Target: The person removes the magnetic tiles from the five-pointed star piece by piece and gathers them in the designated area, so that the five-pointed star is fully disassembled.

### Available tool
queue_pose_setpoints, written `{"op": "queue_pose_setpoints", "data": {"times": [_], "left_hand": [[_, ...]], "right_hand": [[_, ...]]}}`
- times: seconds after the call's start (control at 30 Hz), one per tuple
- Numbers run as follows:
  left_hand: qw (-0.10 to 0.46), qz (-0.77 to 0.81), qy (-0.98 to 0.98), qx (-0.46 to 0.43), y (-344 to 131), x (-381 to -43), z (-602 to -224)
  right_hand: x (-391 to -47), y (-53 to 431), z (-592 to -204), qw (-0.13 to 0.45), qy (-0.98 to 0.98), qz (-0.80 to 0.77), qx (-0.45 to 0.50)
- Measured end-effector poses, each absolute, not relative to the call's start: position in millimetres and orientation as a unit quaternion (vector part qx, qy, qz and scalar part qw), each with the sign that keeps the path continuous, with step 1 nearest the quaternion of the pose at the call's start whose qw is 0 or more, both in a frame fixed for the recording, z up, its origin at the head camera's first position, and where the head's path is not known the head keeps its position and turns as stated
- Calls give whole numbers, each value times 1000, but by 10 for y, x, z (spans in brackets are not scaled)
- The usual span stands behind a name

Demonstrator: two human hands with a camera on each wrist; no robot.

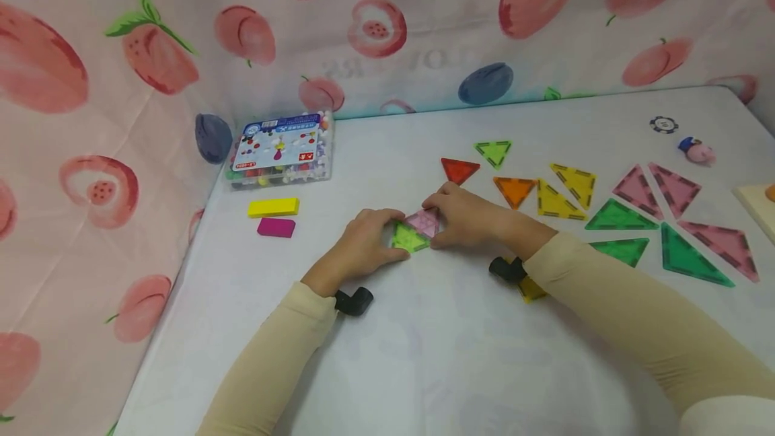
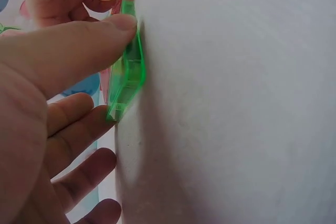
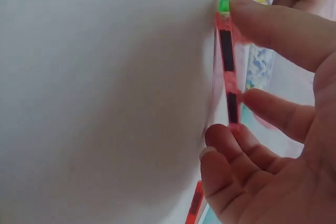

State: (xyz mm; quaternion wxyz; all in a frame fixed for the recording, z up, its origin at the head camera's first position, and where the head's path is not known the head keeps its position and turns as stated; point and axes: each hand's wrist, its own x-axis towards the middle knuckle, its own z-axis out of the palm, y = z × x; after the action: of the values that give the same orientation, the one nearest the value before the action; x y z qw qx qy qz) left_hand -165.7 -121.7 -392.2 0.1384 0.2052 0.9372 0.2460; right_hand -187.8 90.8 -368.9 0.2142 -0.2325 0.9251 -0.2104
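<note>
At the middle of the table my left hand (image 1: 364, 242) pinches a light green triangular magnetic tile (image 1: 408, 239) between thumb and fingers. Against one of its edges lies a pink triangular magnetic tile (image 1: 426, 223), gripped by the thumb and fingers of my right hand (image 1: 465, 215). In the left wrist view the green tile (image 2: 135, 72) appears edge-on, with the thumb on its near corner and a fingertip at the far one. The right wrist view shows the pink tile (image 3: 227, 51) edge-on, its dark magnets visible, close over the white surface.
Beyond my right hand lie red (image 1: 460, 170), light green (image 1: 493, 152) and orange (image 1: 514, 190) triangles. Yellow (image 1: 560, 200), dark green (image 1: 620, 215) and pink (image 1: 675, 187) tiles spread rightward. A yellow tile (image 1: 533, 289) sits partly under my right forearm. Back left: a boxed set (image 1: 278, 150) and blocks (image 1: 274, 207).
</note>
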Motion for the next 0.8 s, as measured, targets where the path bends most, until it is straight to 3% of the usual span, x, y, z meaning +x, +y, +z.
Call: {"op": "queue_pose_setpoints", "data": {"times": [0.47,0.8], "left_hand": [[142,231,942,195,-1212,-1655,-3903],[108,207,957,172,-1158,-1567,-3932]], "right_hand": [[-1851,1258,-3691,159,961,-121,-192],[-1937,1498,-3730,152,967,-123,-161]]}}
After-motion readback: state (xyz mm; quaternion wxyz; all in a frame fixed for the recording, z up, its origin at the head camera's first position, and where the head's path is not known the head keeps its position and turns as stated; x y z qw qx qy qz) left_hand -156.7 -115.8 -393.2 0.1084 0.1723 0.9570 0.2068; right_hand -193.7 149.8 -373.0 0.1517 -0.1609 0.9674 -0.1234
